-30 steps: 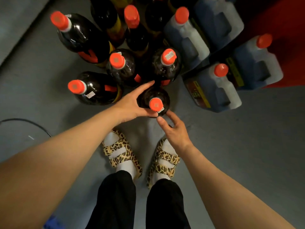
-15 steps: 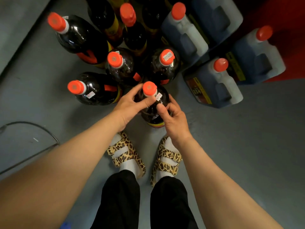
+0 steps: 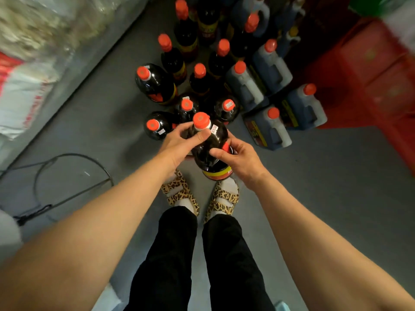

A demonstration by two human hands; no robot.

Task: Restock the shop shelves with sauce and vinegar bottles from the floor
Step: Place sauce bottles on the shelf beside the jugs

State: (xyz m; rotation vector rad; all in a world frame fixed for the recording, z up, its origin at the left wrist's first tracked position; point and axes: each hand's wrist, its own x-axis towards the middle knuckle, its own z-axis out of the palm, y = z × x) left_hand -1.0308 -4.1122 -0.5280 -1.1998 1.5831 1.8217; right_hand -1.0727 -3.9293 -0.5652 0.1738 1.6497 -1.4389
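bottle point(image 3: 210, 144) held clear of floor cluster | left hand point(image 3: 179, 142) curled round neck, right hand point(image 3: 240, 158) round shoulder | judged heavy, smooth, slippery; base support advised

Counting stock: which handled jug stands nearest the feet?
The front blue-grey plastic jug with orange cap, right of the held dark bottle; the others stand behind it.

Grey floor point(image 3: 325, 176); red crates point(image 3: 381, 70) right; pale sacks point(image 3: 24, 90) left; dim light
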